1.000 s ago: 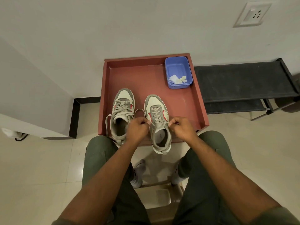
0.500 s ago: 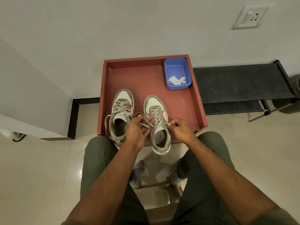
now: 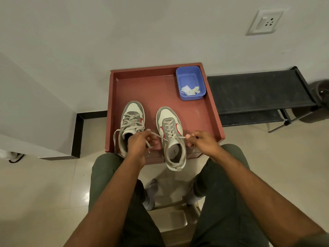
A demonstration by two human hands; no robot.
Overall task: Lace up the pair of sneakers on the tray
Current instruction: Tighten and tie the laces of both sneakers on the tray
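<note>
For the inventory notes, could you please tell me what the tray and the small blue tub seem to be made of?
Tray: probably painted wood or board, matte reddish-brown, with thick square-edged walls and scuffs.
Blue tub: likely moulded plastic, with a smooth, faintly glossy surface, rounded corners and a thin rim.

Sneakers: two, a left-hand sneaker (image 3: 132,125) and a right-hand sneaker (image 3: 171,136), both on the tray.
Tray (image 3: 156,86): one, red-brown.
Blue tub (image 3: 190,82): one, in the tray's far right corner.
Hands: two, a left hand (image 3: 138,145) and a right hand (image 3: 202,142).
Wall socket (image 3: 264,22): one.
Black rack (image 3: 258,91): one, right of the tray.
</note>
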